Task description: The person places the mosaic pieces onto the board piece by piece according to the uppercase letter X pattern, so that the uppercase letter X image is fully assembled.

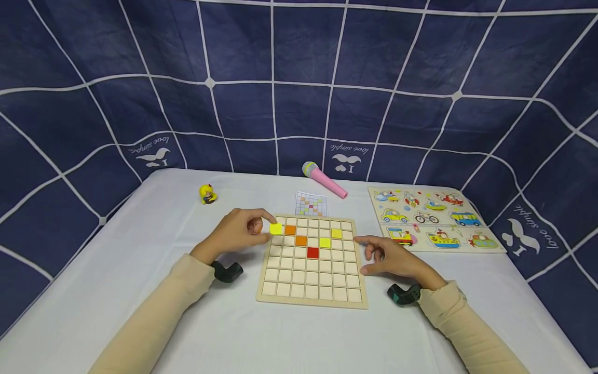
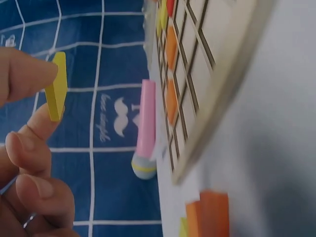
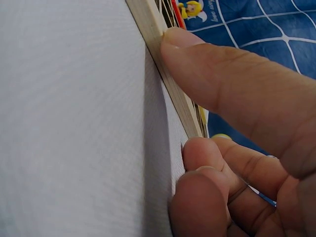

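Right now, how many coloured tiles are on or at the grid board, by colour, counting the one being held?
Yellow: 3, two on the board, one pinched in the left hand
Orange: 2
Red: 1
Total: 6

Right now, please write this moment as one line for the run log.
left hand: pinches yellow tile above grid board corner | right hand: touches board's right edge

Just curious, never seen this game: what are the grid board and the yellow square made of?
The grid board looks like pale unpainted wood, matte, with a thick light rim. The yellow tile, pinched by the left hand, seems a thin painted wooden square, though plastic is possible.
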Available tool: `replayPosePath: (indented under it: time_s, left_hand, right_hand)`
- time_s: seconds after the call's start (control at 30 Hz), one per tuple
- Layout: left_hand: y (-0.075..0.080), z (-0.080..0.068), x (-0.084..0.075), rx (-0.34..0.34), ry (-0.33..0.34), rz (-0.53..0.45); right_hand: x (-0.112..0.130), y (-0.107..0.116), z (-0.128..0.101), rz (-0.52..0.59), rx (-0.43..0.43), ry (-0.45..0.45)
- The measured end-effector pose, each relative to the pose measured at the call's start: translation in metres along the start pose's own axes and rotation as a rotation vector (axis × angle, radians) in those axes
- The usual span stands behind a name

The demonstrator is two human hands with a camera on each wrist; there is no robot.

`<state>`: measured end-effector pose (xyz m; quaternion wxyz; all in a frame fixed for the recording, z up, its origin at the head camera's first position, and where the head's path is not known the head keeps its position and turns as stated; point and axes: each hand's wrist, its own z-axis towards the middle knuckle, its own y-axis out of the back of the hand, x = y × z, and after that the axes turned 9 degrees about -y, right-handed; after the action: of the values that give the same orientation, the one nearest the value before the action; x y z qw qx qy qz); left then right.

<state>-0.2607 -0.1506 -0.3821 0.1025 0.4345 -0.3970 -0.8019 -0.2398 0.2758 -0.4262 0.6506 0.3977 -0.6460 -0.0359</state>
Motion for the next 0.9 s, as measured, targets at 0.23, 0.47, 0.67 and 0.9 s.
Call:
replayPosePath:
  time_s: [0.23, 0.47, 0.67, 0.9]
  left_hand:
    - [-0.009, 0.001, -0.011, 0.014, -0.009, 0.016]
    - [-0.024, 0.001, -0.018, 0.045, -0.025, 0.012]
    - [-0.036, 0.000, -0.026, 0.078, -0.028, 0.020]
    - [-0.048, -0.001, -0.036, 0.131, -0.033, 0.113]
  right_hand:
    - [0.002, 0.002, -0.001, 0.003, 0.005, -0.013]
    - [0.001, 0.002, 0.000, 0.006, 0.008, -0.007]
    - [0.001, 0.002, -0.001, 0.003, 0.009, 0.001]
    - [0.002, 0.002, 0.000, 0.000, 0.008, -0.003]
